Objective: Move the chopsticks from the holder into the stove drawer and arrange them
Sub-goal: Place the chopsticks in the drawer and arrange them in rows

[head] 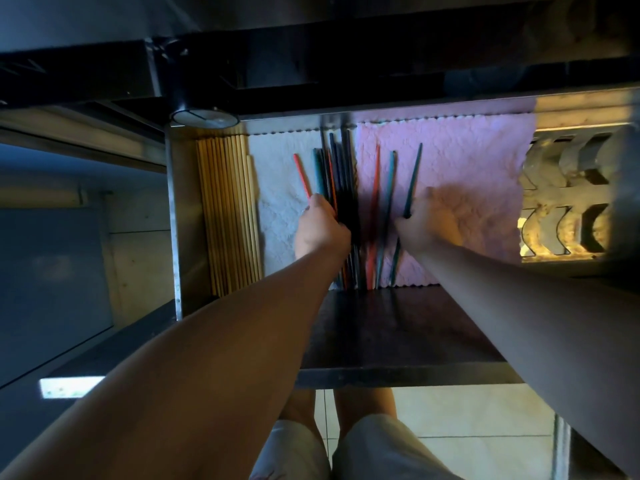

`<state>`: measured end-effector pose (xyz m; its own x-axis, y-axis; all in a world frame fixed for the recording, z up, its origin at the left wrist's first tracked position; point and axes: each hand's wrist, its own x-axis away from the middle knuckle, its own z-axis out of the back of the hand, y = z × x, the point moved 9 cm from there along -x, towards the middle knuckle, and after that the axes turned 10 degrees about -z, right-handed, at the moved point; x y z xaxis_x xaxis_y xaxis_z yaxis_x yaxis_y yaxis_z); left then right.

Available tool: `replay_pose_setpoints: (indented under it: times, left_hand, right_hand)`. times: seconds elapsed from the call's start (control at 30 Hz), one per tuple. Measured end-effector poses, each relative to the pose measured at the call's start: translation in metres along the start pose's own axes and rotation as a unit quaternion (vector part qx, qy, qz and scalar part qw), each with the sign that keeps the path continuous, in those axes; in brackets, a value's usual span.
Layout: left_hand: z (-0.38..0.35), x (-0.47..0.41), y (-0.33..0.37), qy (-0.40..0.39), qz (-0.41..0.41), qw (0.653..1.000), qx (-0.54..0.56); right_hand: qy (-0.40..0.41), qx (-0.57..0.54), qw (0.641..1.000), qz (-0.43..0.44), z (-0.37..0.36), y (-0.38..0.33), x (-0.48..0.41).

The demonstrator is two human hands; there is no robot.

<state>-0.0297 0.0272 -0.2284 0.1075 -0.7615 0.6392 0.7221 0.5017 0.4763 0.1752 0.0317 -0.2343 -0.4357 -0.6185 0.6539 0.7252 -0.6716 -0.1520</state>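
The open stove drawer (175, 216) is lined with a white cloth (277, 209) on the left and a pink cloth (467, 168) on the right. Coloured chopsticks (337, 174), red, teal and dark, lie bunched along the middle where the cloths meet. My left hand (320, 228) is shut on the bunch, a red chopstick (302, 174) sticking out above it. My right hand (427, 221) pinches a dark teal chopstick (414, 178) over the pink cloth. A red (374, 188) and a teal chopstick (389, 181) lie between my hands. The holder is not in view.
A row of several pale wooden chopsticks (228, 209) lies along the drawer's left wall. Metal pieces with curved cut-outs (568, 195) fill the drawer's right end. A round knob (204, 117) sits above the back left corner. My legs and floor tiles (467, 420) show below.
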Motion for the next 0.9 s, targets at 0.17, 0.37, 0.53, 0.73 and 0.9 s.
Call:
replay_pose_setpoints:
  times: [0.17, 0.37, 0.53, 0.73, 0.9]
  left_hand:
    - [0.001, -0.006, 0.009, 0.010, -0.042, 0.999, -0.026]
    - [0.008, -0.008, 0.000, 0.035, -0.014, 0.999, -0.030]
    - [0.015, -0.008, 0.004, 0.030, -0.045, 0.997, -0.060]
    - [0.014, -0.012, 0.007, -0.010, -0.068, 0.991, -0.111]
    - [0.010, -0.008, 0.008, -0.041, -0.030, 0.991, -0.123]
  right_hand:
    - [-0.027, -0.054, 0.996, 0.060, -0.009, -0.024, 0.013]
    - [-0.060, -0.081, 0.991, 0.083, -0.026, -0.044, 0.021]
    - [-0.066, -0.076, 0.992, 0.077, -0.030, -0.050, 0.027]
    - [-0.076, -0.068, 0.993, 0.067, -0.031, -0.050, 0.034]
    - [-0.079, -0.073, 0.992, 0.059, -0.033, -0.050, 0.036]
